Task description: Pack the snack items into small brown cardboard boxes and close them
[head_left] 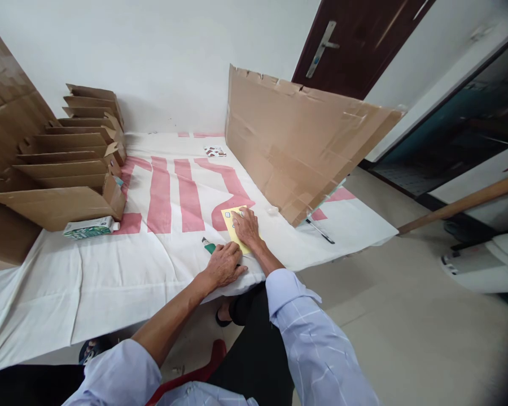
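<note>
Yellow sheet (230, 226) flat on white cloth (122, 282), printed pictures showing; can't tell what's done or left on it. My right hand (246, 226) is palm-down over the sheet, fingers bent, pinch unclear. My left hand (226, 263): sheet's near-left edge, knuckles up, green cutter (209, 246) beside; grip hidden.

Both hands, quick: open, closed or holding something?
Left hand: over the green tool; can't tell if it grips it.
Right hand: loosely open, resting on the yellow sheet.
</note>
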Available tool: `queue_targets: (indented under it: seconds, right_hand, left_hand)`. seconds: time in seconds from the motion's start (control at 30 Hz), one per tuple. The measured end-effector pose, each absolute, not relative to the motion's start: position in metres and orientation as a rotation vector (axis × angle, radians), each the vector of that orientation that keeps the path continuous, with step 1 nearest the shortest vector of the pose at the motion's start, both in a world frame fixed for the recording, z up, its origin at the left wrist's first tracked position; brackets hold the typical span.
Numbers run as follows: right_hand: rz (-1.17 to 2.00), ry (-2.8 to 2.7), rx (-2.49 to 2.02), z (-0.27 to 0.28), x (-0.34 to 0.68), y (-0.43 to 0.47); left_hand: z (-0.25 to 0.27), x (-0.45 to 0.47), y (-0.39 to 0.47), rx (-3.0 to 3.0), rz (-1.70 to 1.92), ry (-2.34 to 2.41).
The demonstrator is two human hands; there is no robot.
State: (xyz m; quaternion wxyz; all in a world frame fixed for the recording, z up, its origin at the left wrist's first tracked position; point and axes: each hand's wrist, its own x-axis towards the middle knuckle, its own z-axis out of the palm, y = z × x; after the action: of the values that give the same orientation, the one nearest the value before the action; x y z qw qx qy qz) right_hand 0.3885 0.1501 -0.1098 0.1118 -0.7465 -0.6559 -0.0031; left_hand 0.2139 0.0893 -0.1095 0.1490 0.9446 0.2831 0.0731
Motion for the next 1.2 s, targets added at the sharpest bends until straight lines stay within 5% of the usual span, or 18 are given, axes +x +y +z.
queue_targets:
  seconds: [1.2]
  right_hand:
    - [0.063,-1.913,-1.968,-0.128,0.402,0.128]
  left_hand:
    - [-0.11,0.21,0.087,2.76,0.199,0.787]
